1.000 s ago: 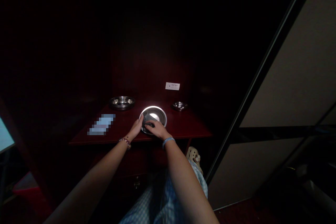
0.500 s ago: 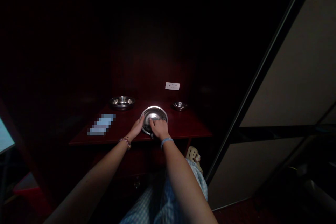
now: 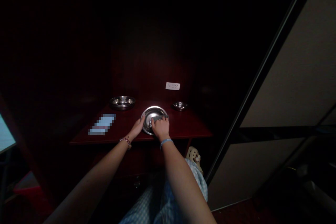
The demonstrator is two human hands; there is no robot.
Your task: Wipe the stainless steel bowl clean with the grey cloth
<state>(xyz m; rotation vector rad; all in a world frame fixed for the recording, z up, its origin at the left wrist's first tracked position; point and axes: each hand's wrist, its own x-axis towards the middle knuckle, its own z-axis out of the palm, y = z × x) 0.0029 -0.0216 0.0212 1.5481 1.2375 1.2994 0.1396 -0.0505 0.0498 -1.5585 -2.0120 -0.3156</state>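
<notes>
A round stainless steel bowl (image 3: 147,114) rests near the front edge of the dark red desk (image 3: 126,126). My left hand (image 3: 137,128) grips its left rim, thumb and fingers closed on the metal. Inside the bowl, my right hand (image 3: 161,128) presses a grey cloth (image 3: 160,117) against the inner wall, fingers closed over it. Part of the cloth shows above the knuckles towards the right rim; the rest is hidden under the hand.
A wide steel dish (image 3: 122,103) stands at the back left, a smaller steel bowl (image 3: 180,106) at the back right. A blurred-out flat object (image 3: 102,124) lies left. A socket (image 3: 173,86) is on the back wall; a beige clog (image 3: 193,155) is below right.
My right hand has shifted slightly right in the bowl, and more of the grey cloth shows near the right rim. My left hand keeps its place.
</notes>
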